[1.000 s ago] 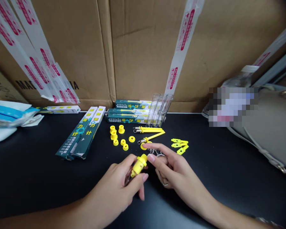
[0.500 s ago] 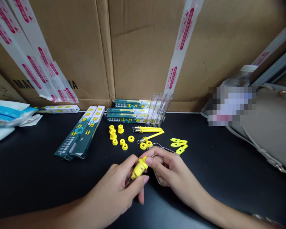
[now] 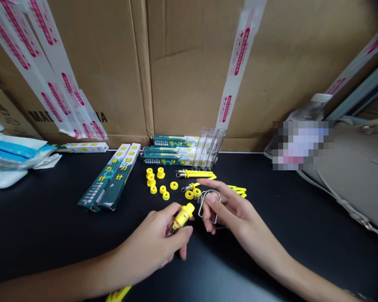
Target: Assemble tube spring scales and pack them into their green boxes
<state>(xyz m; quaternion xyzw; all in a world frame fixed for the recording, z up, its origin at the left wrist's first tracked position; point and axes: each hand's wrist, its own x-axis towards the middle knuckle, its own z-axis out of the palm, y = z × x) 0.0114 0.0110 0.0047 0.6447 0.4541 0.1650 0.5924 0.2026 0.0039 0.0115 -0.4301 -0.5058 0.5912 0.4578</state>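
Observation:
My left hand (image 3: 164, 237) is closed around a spring scale tube with a yellow end cap (image 3: 183, 214); the cap sticks out past thumb and forefinger, and fingers hide most of the tube. To its right, my right hand (image 3: 228, 209) has thumb and fingers on a bent metal wire hook (image 3: 204, 212), apart from the cap. Just beyond the right fingers lie yellow rings (image 3: 189, 194) and a small coil spring (image 3: 199, 199). Yellow rods with metal ends (image 3: 195, 173) lie farther back. Several yellow collars (image 3: 150, 180) stand left of them.
Clear tubes (image 3: 209, 149) stand upright before stacked green boxes (image 3: 173, 160). Two more boxes (image 3: 113, 178) lie at left. Flat yellow pieces (image 3: 237, 191) lie partly behind my right hand. A bottle (image 3: 311, 110) and bag (image 3: 349, 184) are at right, a cardboard wall (image 3: 182, 84) behind.
My right hand has let go of the yellow cap and drawn away to the right, its fingers now on the wire hook. My left hand still grips the tube. The view has shifted slightly.

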